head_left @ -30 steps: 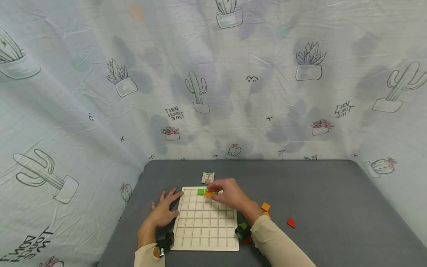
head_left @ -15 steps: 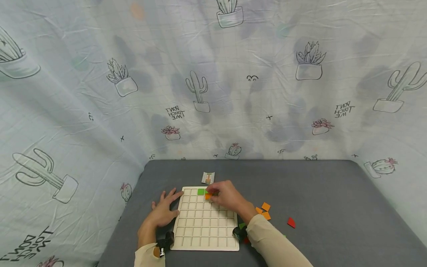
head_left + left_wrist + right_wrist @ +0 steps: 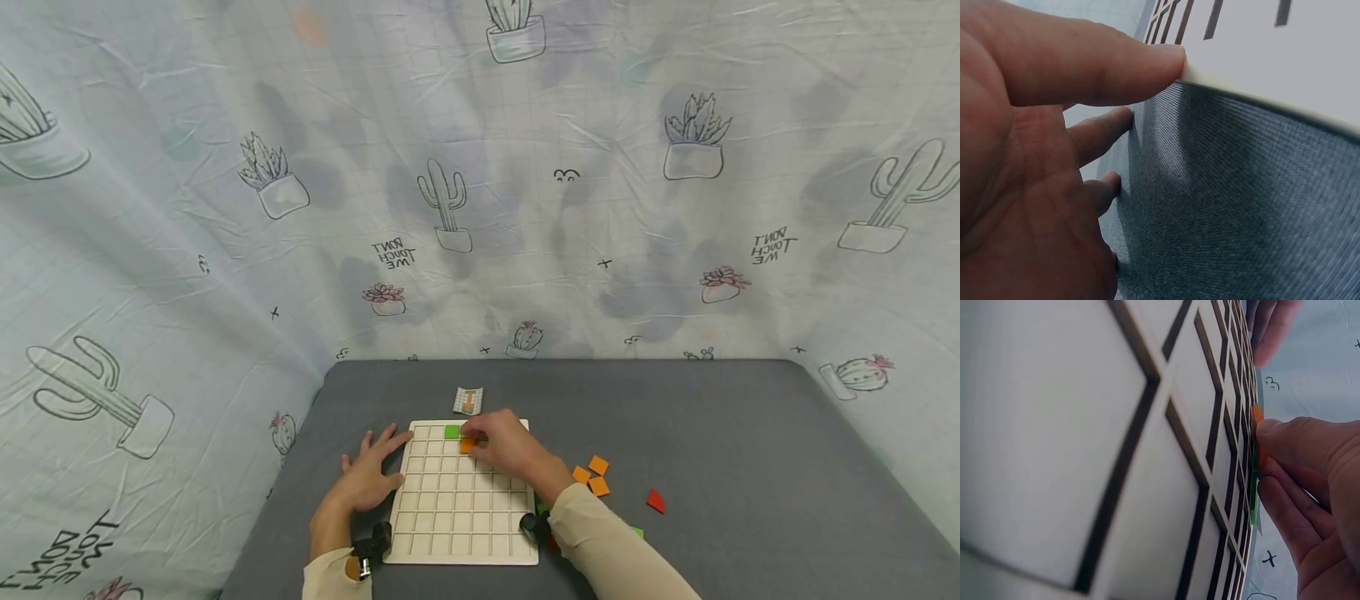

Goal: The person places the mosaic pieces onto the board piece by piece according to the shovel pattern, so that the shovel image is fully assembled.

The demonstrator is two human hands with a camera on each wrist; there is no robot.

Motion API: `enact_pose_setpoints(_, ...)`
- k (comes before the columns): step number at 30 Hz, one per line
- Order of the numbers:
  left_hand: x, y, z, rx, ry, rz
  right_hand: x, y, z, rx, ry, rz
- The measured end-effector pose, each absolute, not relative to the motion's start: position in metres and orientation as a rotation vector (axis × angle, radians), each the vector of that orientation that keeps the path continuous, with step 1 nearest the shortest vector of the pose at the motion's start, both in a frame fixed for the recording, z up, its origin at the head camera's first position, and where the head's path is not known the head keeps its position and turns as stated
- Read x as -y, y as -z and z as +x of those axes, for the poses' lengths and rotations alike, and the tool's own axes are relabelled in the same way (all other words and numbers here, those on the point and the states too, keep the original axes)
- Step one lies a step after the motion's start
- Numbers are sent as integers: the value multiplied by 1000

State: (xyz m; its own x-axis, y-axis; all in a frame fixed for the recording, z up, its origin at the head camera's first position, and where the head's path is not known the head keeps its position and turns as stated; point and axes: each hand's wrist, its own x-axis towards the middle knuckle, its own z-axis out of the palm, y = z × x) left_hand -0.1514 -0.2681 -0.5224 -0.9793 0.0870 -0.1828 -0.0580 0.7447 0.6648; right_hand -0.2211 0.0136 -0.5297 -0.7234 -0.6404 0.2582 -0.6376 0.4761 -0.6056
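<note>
A pale wooden board (image 3: 459, 504) with a grid of square recesses lies on the dark table. My left hand (image 3: 363, 479) spreads its fingers at the board's left side; in the left wrist view, the thumb (image 3: 1129, 65) presses against the board's edge. Over the far rows, my right hand (image 3: 513, 450) pinches an orange square tile (image 3: 467, 446), which the right wrist view shows between thumb and fingers. A green tile (image 3: 452, 432) sits in the far row beside it. More green (image 3: 1252, 509) shows below the orange tile in the right wrist view, partly hidden by the fingers.
A small printed card (image 3: 468, 401) lies beyond the board. To the right are loose orange tiles (image 3: 598, 486), a red rounded piece (image 3: 656, 501) and a green piece (image 3: 637, 532) partly behind the right sleeve. A patterned curtain (image 3: 562, 208) hangs behind the table.
The orange tile has moved a little nearer to me, from the far row's edge to the second row, with my right hand. My left hand has stayed in place.
</note>
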Motion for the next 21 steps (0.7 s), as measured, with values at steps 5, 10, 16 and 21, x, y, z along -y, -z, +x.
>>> enact_pose_setpoints(5, 268, 521, -152, -2742, -1048, 21, -12, 528, -221, -2717, 1076, -1178)
enact_pose_setpoints(10, 268, 519, -152, -2734, -1055, 24, -12, 526, -221, -2727, 1058, -1192)
enact_pose_setpoints(16, 267, 517, -152, -2725, -1065, 25, -13, 525, -221, -2708, 1062, -1176)
enact_pose_setpoints(21, 266, 516, -153, -2723, -1064, 18, -15, 524, -220, -2697, 1072, -1165)
